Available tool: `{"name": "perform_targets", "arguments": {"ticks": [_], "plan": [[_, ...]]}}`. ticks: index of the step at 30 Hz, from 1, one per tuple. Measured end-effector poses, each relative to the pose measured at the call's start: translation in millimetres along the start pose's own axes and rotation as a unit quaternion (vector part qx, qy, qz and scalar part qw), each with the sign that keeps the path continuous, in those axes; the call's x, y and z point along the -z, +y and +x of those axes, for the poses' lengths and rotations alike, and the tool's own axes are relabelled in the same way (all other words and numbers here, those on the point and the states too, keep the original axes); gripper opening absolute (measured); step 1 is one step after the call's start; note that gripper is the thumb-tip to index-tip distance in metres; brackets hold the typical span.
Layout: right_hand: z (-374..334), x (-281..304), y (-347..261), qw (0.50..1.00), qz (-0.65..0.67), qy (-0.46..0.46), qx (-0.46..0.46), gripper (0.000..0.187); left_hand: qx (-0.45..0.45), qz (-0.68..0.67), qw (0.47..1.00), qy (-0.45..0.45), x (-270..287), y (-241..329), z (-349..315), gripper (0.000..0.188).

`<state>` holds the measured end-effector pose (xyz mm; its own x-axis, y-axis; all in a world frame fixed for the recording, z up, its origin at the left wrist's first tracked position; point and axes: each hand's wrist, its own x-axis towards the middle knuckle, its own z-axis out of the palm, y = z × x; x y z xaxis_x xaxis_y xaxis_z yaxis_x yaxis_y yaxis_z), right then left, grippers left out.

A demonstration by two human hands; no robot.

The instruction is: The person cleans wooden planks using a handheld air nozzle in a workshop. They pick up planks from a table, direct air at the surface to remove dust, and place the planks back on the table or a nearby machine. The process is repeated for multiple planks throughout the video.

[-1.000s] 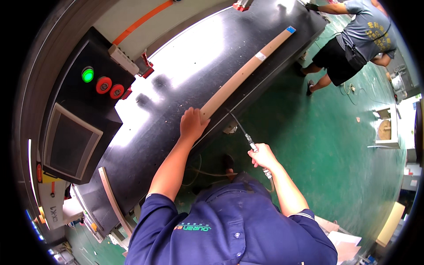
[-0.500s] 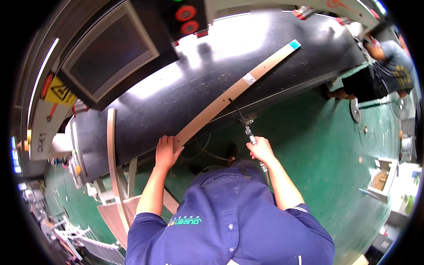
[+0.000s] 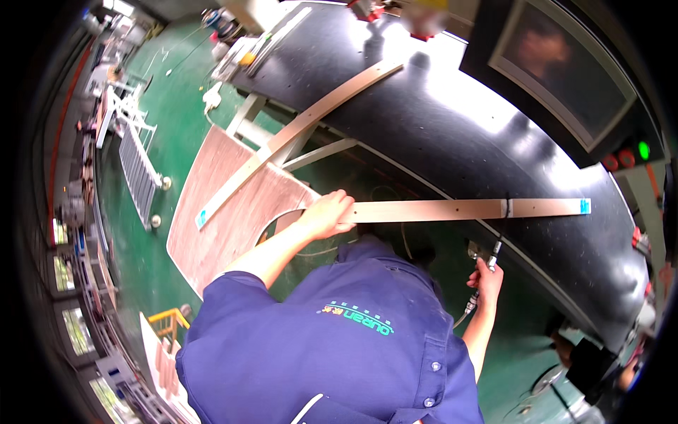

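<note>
Now strip (image 3: 424, 210) overhangs table (image 3: 402, 131) more, left hand (image 3: 329, 215) gripping it, right hand (image 3: 487, 280) clasping nozzle (image 3: 496, 251)

left hand (image 3: 327, 215): grips tan strip (image 3: 438, 210) by one end; right hand (image 3: 489, 280): holds hose-fed nozzle (image 3: 495, 253)

At the upper right, a dark screen (image 3: 565, 71) is framed in grey; beside its lower corner, a lit green lamp (image 3: 643, 150) and two red buttons (image 3: 619, 160) are seen. At the left, a brown panel (image 3: 229, 240) is shaped with a curved cut-out. Farther left, a slatted cart (image 3: 138, 169) is stood on the green floor (image 3: 180, 109). Below it, a yellow frame (image 3: 169, 318) is partly shown, and windows (image 3: 78, 332) are set along the wall. At the lower right, a person in black shorts (image 3: 593, 364) is partly cut off.
</note>
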<state>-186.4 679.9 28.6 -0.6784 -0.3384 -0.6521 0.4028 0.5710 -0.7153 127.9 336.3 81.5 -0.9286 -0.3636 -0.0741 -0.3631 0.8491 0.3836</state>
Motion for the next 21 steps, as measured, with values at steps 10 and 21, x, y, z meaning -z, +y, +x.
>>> {"name": "perform_targets", "arguments": {"ticks": [10,21], "plan": [[-1.9,-77.1,-61.1,0.980,-0.112,-0.154,0.055,0.019,0.198,0.037,0.980,0.005,58.5,-51.4,-175.3,0.062],[-11.4,-154.2,-86.4,0.949,-0.198,-0.227,0.098,0.018,0.460,0.110,0.881,-0.017,59.6,-112.4,-381.7,0.063]]}}
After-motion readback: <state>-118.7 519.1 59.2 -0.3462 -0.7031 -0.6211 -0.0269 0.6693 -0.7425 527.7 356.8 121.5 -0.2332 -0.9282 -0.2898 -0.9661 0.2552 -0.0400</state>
